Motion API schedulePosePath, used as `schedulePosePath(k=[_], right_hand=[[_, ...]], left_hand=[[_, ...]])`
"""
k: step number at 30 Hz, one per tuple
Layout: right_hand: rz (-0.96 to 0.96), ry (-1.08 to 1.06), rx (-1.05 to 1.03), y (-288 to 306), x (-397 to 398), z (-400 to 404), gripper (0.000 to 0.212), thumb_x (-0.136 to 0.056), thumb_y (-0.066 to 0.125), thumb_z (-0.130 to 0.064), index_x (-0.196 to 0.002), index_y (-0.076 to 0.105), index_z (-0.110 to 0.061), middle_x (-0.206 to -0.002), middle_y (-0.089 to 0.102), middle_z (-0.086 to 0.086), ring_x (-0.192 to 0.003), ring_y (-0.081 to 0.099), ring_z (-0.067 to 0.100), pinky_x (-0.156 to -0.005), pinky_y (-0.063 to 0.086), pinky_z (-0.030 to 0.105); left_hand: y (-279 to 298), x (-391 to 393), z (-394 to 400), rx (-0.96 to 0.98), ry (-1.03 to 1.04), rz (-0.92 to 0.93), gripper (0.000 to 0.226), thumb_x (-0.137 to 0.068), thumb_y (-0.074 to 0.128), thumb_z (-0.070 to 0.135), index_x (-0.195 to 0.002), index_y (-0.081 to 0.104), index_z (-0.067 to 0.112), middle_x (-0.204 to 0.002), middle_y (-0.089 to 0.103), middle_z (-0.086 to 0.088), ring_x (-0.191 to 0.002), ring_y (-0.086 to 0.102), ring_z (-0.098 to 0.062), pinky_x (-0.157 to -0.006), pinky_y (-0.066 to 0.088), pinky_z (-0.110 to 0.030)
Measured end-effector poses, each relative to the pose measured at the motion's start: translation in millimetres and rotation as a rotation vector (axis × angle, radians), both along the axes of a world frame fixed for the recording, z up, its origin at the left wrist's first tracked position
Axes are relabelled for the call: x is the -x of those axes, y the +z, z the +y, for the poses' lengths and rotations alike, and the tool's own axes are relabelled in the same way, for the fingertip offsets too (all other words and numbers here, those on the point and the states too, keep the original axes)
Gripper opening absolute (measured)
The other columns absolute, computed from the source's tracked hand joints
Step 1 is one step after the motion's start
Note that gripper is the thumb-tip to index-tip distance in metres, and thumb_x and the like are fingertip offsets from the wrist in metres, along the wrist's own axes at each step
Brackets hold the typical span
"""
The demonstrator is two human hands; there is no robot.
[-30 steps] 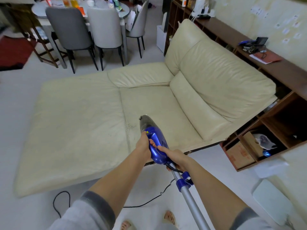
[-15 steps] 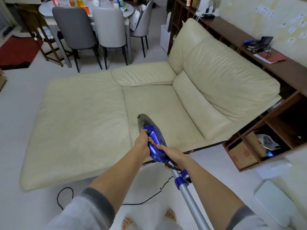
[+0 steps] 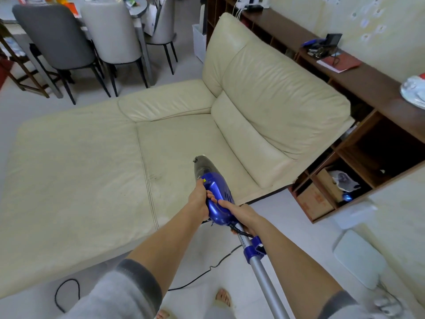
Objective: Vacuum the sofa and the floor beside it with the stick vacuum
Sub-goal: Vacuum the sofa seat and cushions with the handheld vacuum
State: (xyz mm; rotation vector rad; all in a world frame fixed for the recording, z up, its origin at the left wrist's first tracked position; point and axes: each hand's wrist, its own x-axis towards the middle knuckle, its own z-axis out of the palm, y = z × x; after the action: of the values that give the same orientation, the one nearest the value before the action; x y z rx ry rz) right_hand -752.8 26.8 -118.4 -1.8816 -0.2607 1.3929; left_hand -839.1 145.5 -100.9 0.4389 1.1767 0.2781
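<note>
This is a home, an open living and dining room. A cream leather sofa (image 3: 207,134) with a wide chaise fills the middle of a pale floor (image 3: 287,217). Behind it upholstered chairs (image 3: 55,35) stand at a cluttered counter (image 3: 138,5). A brown cubby shelf (image 3: 368,143) runs along the wall, holding cardboard boxes (image 3: 315,201), a red notebook (image 3: 342,63) and plugged-in chargers (image 3: 248,3).
</note>
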Motion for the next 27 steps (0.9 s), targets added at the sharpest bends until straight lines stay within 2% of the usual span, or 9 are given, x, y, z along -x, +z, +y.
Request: schedulePosePath(k=[3, 7, 9, 12, 15, 18, 21, 25, 27], right_hand=[[0.007, -0.038, 0.005, -4.0, -24.3, -12.1, 0.064, -0.076, 0.072, -0.053, -0.118, 0.059, -0.005, -0.098, 0.071, 0.013, -0.071, 0.065, 0.017, -0.059, 0.049, 0.026], [0.031, -0.099, 0.003, -6.3, -55.2, -30.2, 0.055, -0.083, 0.069, -0.045, -0.116, 0.057, -0.003, -0.09, 0.068, 0.011, -0.065, 0.062, 0.014, -0.05, 0.047, 0.021], [0.031, -0.121, 0.019, -8.4, -68.5, -39.4, 0.057, -0.083, 0.07, -0.046, -0.114, 0.058, 0.0, -0.083, 0.067, 0.011, -0.059, 0.061, 0.014, -0.049, 0.046, 0.022], [0.033, -0.136, 0.037, -14.7, -85.9, -48.3, 0.069, -0.077, 0.073, -0.05, -0.116, 0.056, 0.004, -0.079, 0.066, 0.013, -0.053, 0.059, 0.016, -0.049, 0.047, 0.025], [0.015, -0.142, 0.02, -17.4, -92.7, -51.1, 0.091, -0.063, 0.077, -0.059, -0.126, 0.044, -0.002, -0.096, 0.064, 0.018, -0.056, 0.062, 0.017, -0.049, 0.049, 0.025], [0.011, -0.123, 0.007, -11.1, -88.6, -49.0, 0.081, -0.072, 0.075, -0.055, -0.125, 0.042, -0.004, -0.102, 0.063, 0.017, -0.062, 0.062, 0.016, -0.049, 0.049, 0.025], [0.027, -0.101, -0.005, -6.4, -78.5, -44.5, 0.062, -0.082, 0.069, -0.047, -0.119, 0.045, -0.004, -0.092, 0.063, 0.014, -0.058, 0.059, 0.017, -0.048, 0.049, 0.026], [0.026, -0.049, -0.012, -5.4, -50.3, -32.4, 0.078, -0.074, 0.072, -0.055, -0.127, 0.045, -0.005, -0.1, 0.064, 0.018, -0.056, 0.062, 0.016, -0.049, 0.05, 0.027], [0.023, -0.029, -0.018, -2.6, -27.0, -23.4, 0.078, -0.074, 0.073, -0.055, -0.127, 0.045, -0.004, -0.099, 0.064, 0.018, -0.054, 0.062, 0.015, -0.049, 0.049, 0.027]], left_hand=[[-3.7, -28.1, -9.5, 0.0, -0.057, 0.007, 0.049, -0.095, 0.05, 0.043, -0.058, 0.045, 0.012, -0.035, 0.039, 0.003, -0.026, 0.037, -0.01, -0.046, 0.032, -0.024], [-5.0, -63.0, -24.4, 0.004, -0.12, 0.006, 0.044, -0.095, 0.049, 0.041, -0.062, 0.045, 0.012, -0.034, 0.038, 0.003, -0.026, 0.036, -0.01, -0.043, 0.033, -0.023], [-7.0, -78.3, -30.9, 0.019, -0.146, 0.006, 0.044, -0.095, 0.049, 0.04, -0.06, 0.042, 0.014, -0.035, 0.037, 0.004, -0.026, 0.036, -0.01, -0.039, 0.034, -0.02], [-9.9, -98.3, -40.5, 0.036, -0.167, 0.007, 0.043, -0.095, 0.049, 0.039, -0.061, 0.04, 0.016, -0.036, 0.036, 0.005, -0.026, 0.035, -0.009, -0.034, 0.032, -0.014], [-10.1, -106.0, -45.0, 0.032, -0.159, 0.011, 0.043, -0.096, 0.05, 0.038, -0.06, 0.04, 0.016, -0.036, 0.036, 0.005, -0.026, 0.035, -0.008, -0.033, 0.032, -0.013], [-10.7, -102.2, -42.8, 0.029, -0.163, 0.021, 0.044, -0.096, 0.05, 0.04, -0.06, 0.04, 0.016, -0.036, 0.037, 0.005, -0.027, 0.035, -0.008, -0.033, 0.033, -0.015], [-8.2, -91.9, -38.1, 0.012, -0.13, 0.018, 0.043, -0.097, 0.05, 0.04, -0.062, 0.042, 0.015, -0.036, 0.038, 0.005, -0.026, 0.035, -0.008, -0.033, 0.033, -0.015], [-1.5, -59.5, -29.1, 0.012, -0.105, 0.004, 0.043, -0.097, 0.05, 0.041, -0.065, 0.046, 0.014, -0.038, 0.039, 0.004, -0.027, 0.037, -0.009, -0.036, 0.034, -0.018], [1.4, -33.3, -22.5, 0.009, -0.101, 0.002, 0.044, -0.096, 0.05, 0.042, -0.064, 0.046, 0.013, -0.037, 0.04, 0.004, -0.028, 0.037, -0.009, -0.039, 0.035, -0.021]])
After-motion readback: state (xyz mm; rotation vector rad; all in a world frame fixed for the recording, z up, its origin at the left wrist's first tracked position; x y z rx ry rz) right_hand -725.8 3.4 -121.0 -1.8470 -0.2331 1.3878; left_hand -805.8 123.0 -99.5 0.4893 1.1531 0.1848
